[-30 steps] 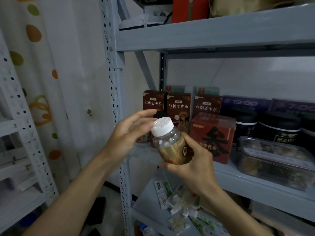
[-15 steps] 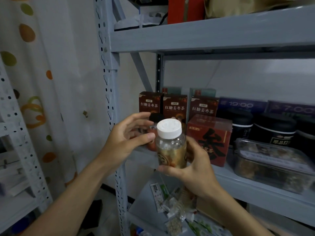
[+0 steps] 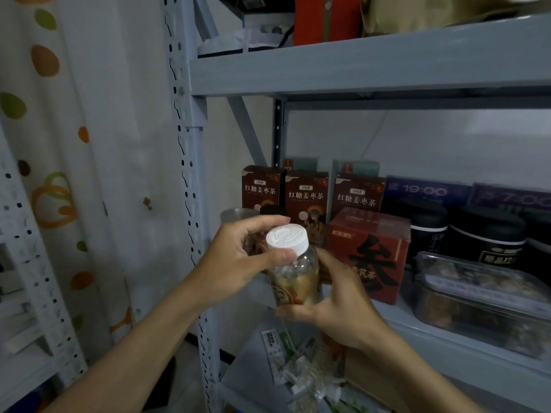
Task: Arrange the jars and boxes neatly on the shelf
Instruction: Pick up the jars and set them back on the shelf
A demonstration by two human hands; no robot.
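A clear jar with a white screw lid and a gold label is held upright in front of the grey shelf. My right hand grips its body from below and behind. My left hand is wrapped around the lid, thumb across its front. Behind stand three brown tea boxes, a red box, black tins and a clear lidded container. A metal-lidded jar is partly hidden behind my left hand.
The perforated grey upright stands just left of my hands. The upper shelf carries a red box and bags. Loose packets lie on the lower shelf. A dotted curtain and another rack are at the left.
The jar has been turned upright and lifted slightly. My left hand went from open fingers beside the lid to closing around the lid.
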